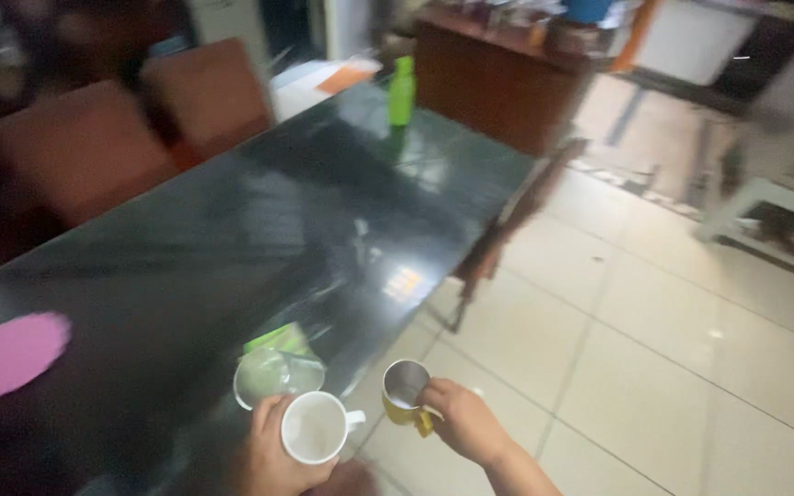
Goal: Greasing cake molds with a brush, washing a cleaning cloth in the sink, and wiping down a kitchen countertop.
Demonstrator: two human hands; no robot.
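Mugs fill both our hands at the near edge of the dark glossy table. Our left hand wraps closed around a white mug, its handle pointing right. Our right hand is closed on a yellow cup with a metal inside, held just off the table's edge over the tiled floor. A clear plastic bag lies just beyond the white mug. A pink mat sits far left, a green bottle at the far end.

Bare tabletop past glass lid
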